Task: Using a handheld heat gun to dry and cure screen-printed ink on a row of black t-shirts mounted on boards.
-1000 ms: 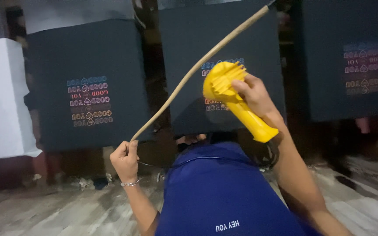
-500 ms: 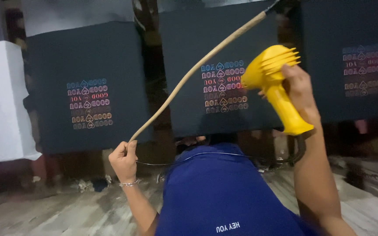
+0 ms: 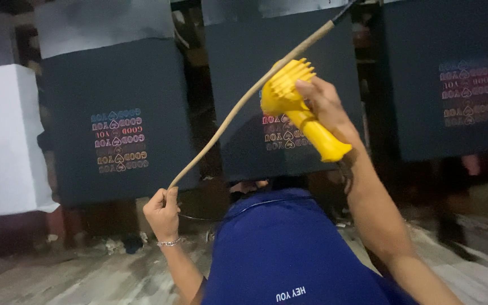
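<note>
Three dark printed shirts hang in a row: one left of the yellow hair dryer, one right behind it, and one to its right. One white shirt hangs furthest left of the dryer. There is one dryer, one long wooden stick crossing just left of it, and two hands, the left hand and the right hand.

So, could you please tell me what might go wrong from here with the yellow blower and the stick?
1. The right hand points the yellow blower close at the middle dark panel's print; lingering could overheat or smudge it.
2. The stick in the left hand crosses just in front of the blower and may knock it.
3. The blower's cord hangs by the forearm and could snag.
</note>
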